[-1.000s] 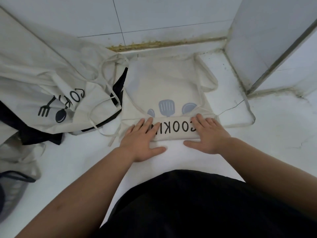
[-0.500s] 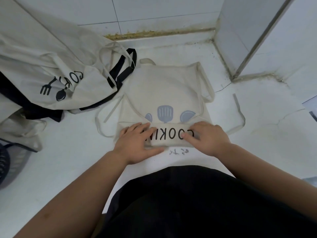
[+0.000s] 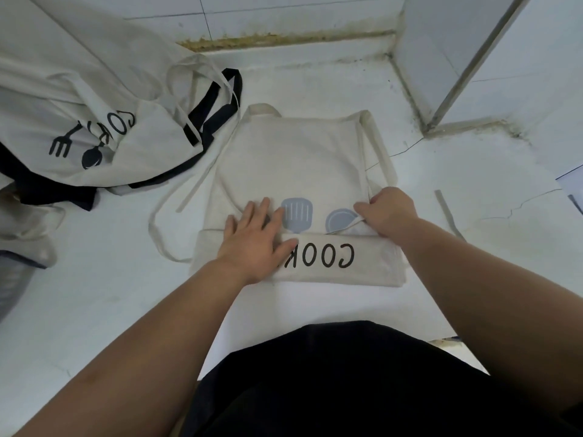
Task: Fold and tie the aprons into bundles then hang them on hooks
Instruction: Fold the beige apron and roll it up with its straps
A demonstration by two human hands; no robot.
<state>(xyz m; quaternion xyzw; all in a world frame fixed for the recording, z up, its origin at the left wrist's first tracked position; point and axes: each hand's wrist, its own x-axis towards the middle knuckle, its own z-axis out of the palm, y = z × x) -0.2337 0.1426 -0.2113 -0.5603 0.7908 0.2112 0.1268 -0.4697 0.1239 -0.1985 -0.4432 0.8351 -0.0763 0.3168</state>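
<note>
Apron (image 3: 296, 159) fold is running crosswise; left hand (image 3: 255, 238) is pressing it open-palmed; right hand (image 3: 389, 212) is pinching its right end

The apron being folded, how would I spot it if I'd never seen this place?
Start at the white floor by the wall. The apron lies flat in the middle, under the left hand and right hand, right of a crumpled pile. Only it has blue utensil pictures and no black trim.

My view is bright and evenly lit, shadows faint; straight edges bow toward the frame's borders.
</note>
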